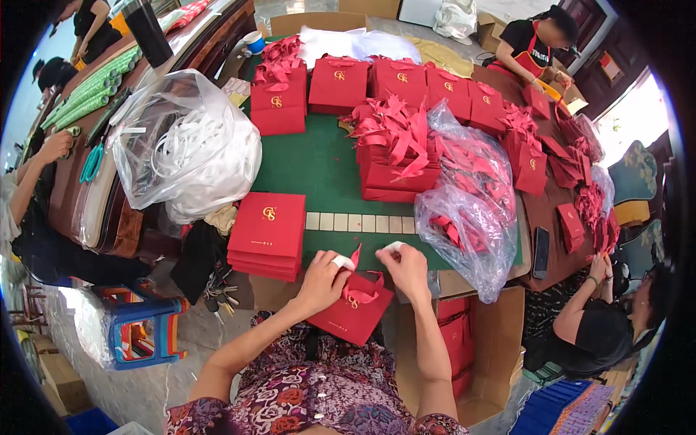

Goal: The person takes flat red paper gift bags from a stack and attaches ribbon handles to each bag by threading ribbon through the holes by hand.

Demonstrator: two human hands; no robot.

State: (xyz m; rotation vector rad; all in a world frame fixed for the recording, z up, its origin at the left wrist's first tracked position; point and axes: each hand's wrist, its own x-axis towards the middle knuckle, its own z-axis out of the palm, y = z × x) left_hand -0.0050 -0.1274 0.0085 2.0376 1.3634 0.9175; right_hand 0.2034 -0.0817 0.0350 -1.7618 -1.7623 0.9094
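A red paper gift bag [351, 320] with gold print hangs tilted over my lap, just off the table's near edge. My left hand [324, 277] is closed at its upper left edge, and a red ribbon [356, 255] sticks up beside the fingertips. A loop of that ribbon lies across the bag. To the right of the bag's top, my right hand [407, 270] is raised with its fingers curled together in a pinch; anything in it is too small to make out. White wrapping covers a finger on each hand. A stack of flat red bags [267, 235] sits left of my left hand.
A row of pale tiles [359, 222] crosses the green tabletop [290, 163]. Bundled red bags [395, 156], a clear plastic bag [471, 210] and a white-filled plastic bag [188, 145] surround it. A carton [500, 355] stands below right. A phone [541, 252] and several other people are nearby.
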